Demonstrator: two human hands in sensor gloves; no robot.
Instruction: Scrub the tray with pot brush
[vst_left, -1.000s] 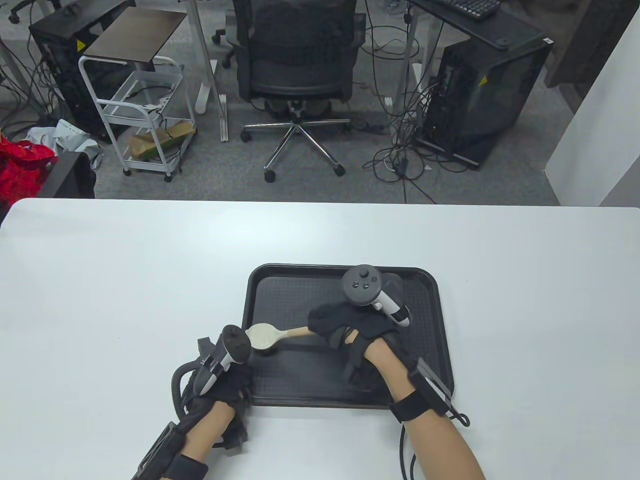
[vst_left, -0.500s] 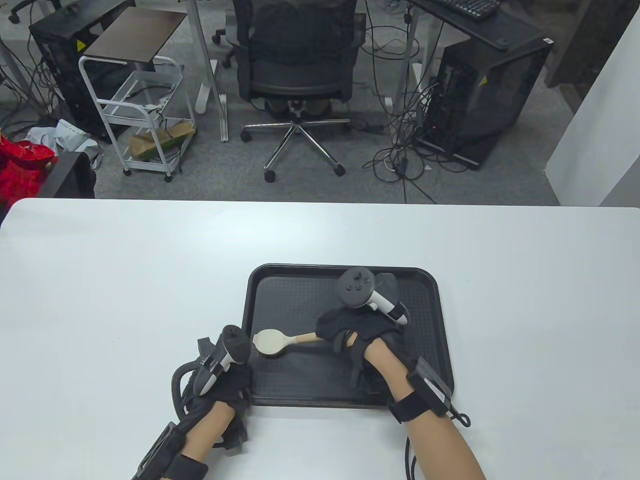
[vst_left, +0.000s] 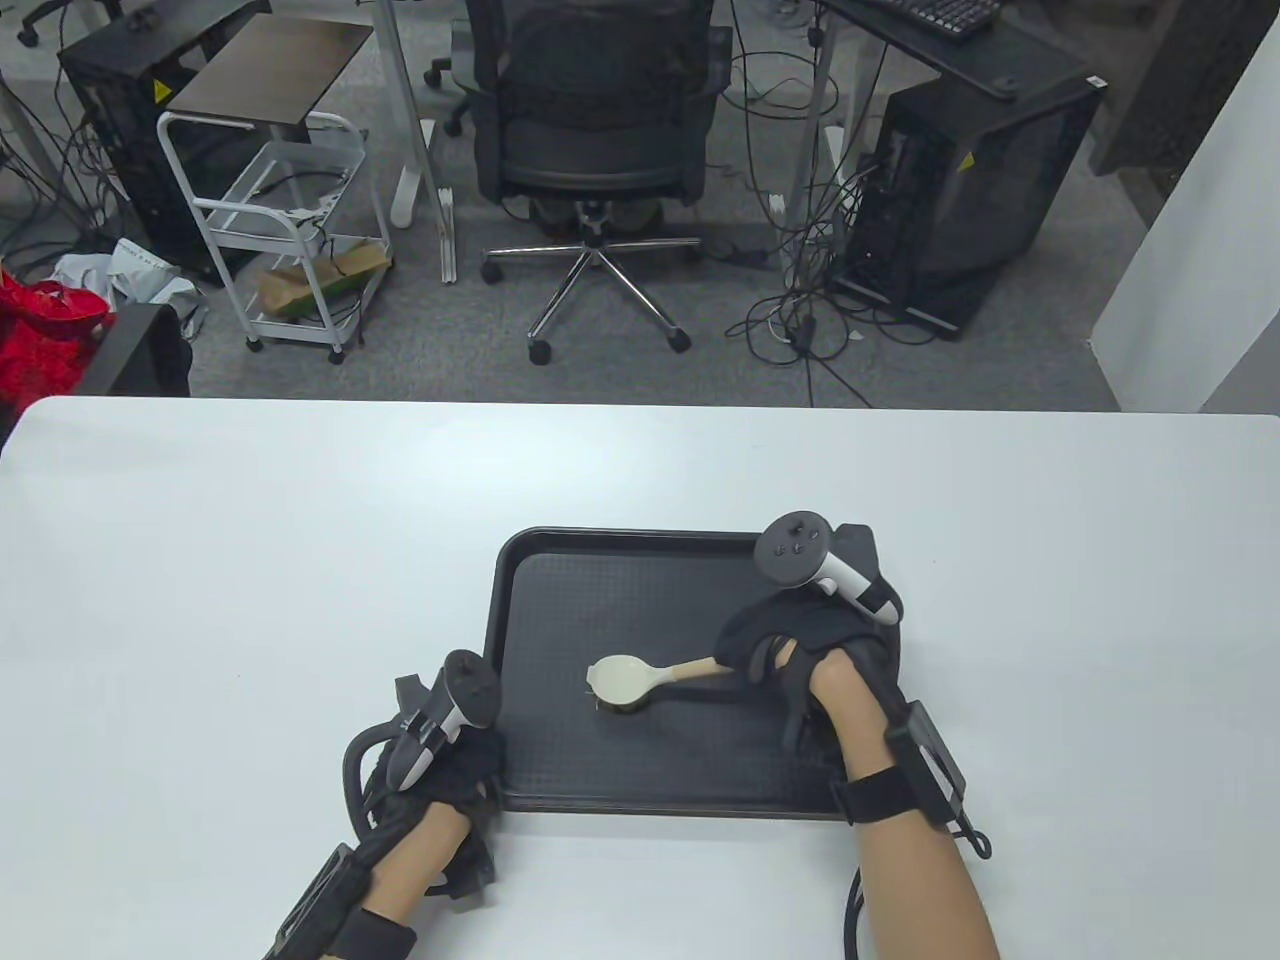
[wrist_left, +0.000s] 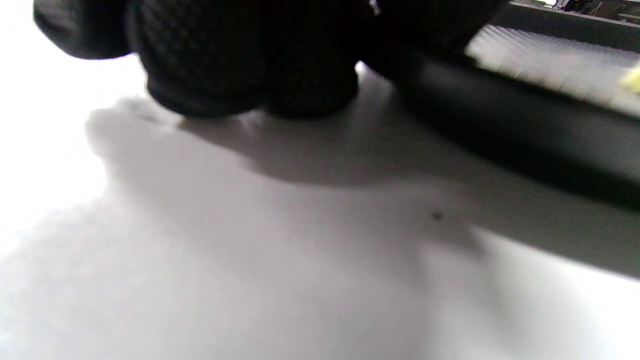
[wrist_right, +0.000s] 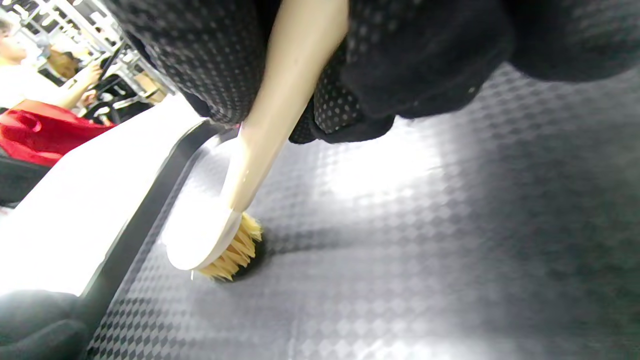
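Note:
A black textured tray (vst_left: 560, 600) lies on the white table. My right hand (vst_left: 775, 650) grips the wooden handle of a pot brush (vst_left: 630, 682); its round cream head rests bristles-down on the tray's middle. In the right wrist view the brush (wrist_right: 235, 215) shows yellow bristles pressed on the tray floor (wrist_right: 450, 250). My left hand (vst_left: 440, 780) rests at the tray's near left corner, its fingers curled; in the left wrist view the fingers (wrist_left: 225, 65) sit on the table beside the tray rim (wrist_left: 525, 125).
The white table (vst_left: 250, 560) extends wide on both sides of the tray. Beyond its far edge stand an office chair (vst_left: 600, 150), a white cart (vst_left: 290, 230) and computer towers.
My right hand has dragged the brush to the right across the tray, from the left edge to the middle. My left hand has stayed at the tray's corner.

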